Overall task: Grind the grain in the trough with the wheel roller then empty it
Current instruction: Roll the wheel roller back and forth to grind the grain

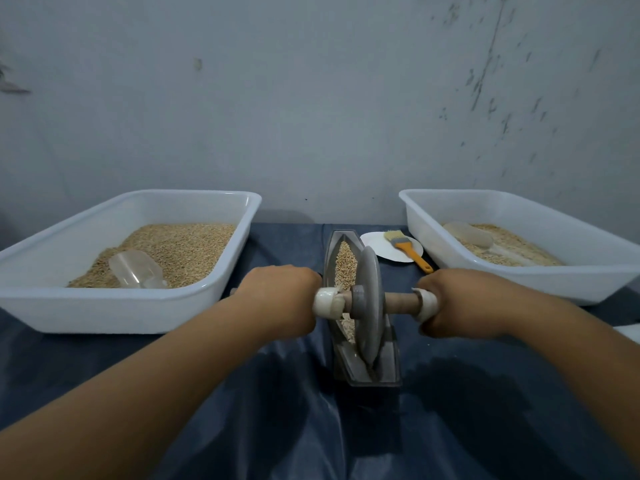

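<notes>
Two bare forearms reach in from the near edge over a worktop [242,427] draped in dark blue cloth. Left hand [280,299] and right hand [460,304] each have a clamped grip on one end of the wooden axle [398,303] of a grey wheel roller [369,306], fingers curled round its white-wrapped handles. That axle runs left to right, level with the worktop's near edge, while the disc stands upright on its rim inside the trough [360,362]. Narrow and boat-shaped, the trough lies at the centre of the worktop with its long axis pointing straight away from the person toward the wall [311,98]. Pale grain [345,263] fills the groove beyond the wheel, and a little shows on the near side of the axle.

Left of the trough sits a white tray [86,310] holding a bed of grain and a clear plastic scoop [136,268]. Another white tray [540,285], on the right, holds less grain and a second clear scoop [467,233]. Between it and the trough's far end, a white plate [377,245] carries an orange-handled brush [407,249].
</notes>
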